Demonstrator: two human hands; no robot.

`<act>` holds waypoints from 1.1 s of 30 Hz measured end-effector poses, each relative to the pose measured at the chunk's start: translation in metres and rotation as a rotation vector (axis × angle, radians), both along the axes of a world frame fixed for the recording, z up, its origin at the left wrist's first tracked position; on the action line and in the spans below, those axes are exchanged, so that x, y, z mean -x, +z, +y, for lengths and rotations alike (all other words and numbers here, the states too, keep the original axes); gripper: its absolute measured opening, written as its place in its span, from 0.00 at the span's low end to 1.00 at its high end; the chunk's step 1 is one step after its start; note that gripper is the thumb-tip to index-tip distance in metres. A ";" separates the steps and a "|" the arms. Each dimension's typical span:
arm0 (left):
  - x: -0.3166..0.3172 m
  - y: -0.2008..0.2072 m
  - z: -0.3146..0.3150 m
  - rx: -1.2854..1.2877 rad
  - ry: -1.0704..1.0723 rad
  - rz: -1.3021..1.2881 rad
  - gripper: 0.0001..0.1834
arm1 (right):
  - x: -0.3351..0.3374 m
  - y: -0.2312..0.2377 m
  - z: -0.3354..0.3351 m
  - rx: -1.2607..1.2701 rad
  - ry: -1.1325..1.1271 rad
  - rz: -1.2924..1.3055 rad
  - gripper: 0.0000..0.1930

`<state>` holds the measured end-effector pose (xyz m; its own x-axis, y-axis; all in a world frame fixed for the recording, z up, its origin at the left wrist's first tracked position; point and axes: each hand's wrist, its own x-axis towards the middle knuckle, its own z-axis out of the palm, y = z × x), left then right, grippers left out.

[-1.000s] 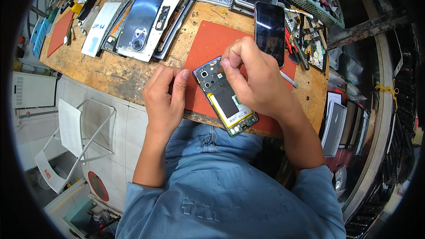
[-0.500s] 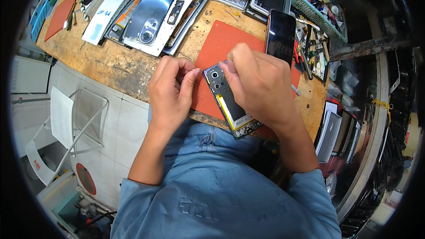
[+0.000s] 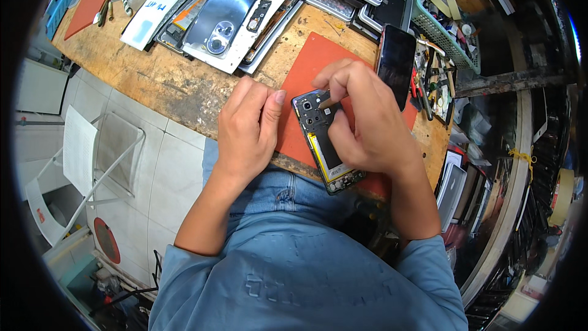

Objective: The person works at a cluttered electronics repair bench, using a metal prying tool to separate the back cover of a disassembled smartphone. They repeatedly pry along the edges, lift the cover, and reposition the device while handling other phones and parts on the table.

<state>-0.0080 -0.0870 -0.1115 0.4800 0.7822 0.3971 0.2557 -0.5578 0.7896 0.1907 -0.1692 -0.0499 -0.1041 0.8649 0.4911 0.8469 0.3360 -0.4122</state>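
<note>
An opened phone (image 3: pixel 328 147) lies tilted on the red mat (image 3: pixel 306 64), its lower end past the mat's near edge. Its back cover is off, showing the camera lenses, a dark battery area with a yellow edge and a bottom board. Over its right side is my right hand (image 3: pixel 373 119), with a fingertip at the upper board and the thumb bent apart from it; I see nothing held. Just left of the phone, my left hand (image 3: pixel 248 119) is closed, fingers curled and thumb laid against them. What it may hold is hidden.
A dark phone (image 3: pixel 395 61) lies at the mat's right, beside tools (image 3: pixel 435 83) and a green basket (image 3: pixel 444 30). Phone parts and a dark back cover (image 3: pixel 228 9) are stacked at the back left. A white folding chair (image 3: pixel 82 147) stands left of the wooden bench (image 3: pixel 171 95).
My right thumb and finger have come apart over the phone, and the fingertip now points down at its upper board. My left thumb has straightened upward. The view has shifted slightly.
</note>
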 end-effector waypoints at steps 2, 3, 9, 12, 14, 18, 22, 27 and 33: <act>-0.001 0.000 0.000 0.018 -0.011 0.008 0.09 | 0.003 0.004 -0.004 0.063 0.025 0.085 0.18; -0.001 0.001 0.000 0.043 -0.023 0.010 0.09 | 0.001 0.003 -0.004 0.049 0.022 0.101 0.18; -0.005 -0.002 0.001 0.028 -0.011 -0.021 0.09 | -0.001 -0.005 -0.005 0.060 -0.048 0.154 0.17; -0.004 -0.003 0.000 0.027 -0.021 -0.009 0.09 | -0.004 -0.005 -0.006 0.087 -0.062 0.167 0.17; -0.004 -0.003 0.001 0.019 -0.043 -0.009 0.08 | 0.000 -0.002 -0.008 0.106 -0.088 0.149 0.17; -0.005 -0.004 0.000 0.019 -0.085 -0.038 0.08 | -0.002 0.000 -0.011 0.183 -0.092 0.244 0.18; -0.005 -0.005 0.001 -0.003 -0.129 -0.038 0.08 | 0.002 0.006 -0.011 0.134 -0.026 0.372 0.17; -0.002 -0.004 0.004 -0.054 -0.126 -0.005 0.06 | 0.003 -0.003 -0.006 0.024 -0.020 0.384 0.15; 0.002 0.003 0.002 0.094 -0.019 0.022 0.04 | 0.007 -0.015 0.001 -0.033 -0.028 0.353 0.13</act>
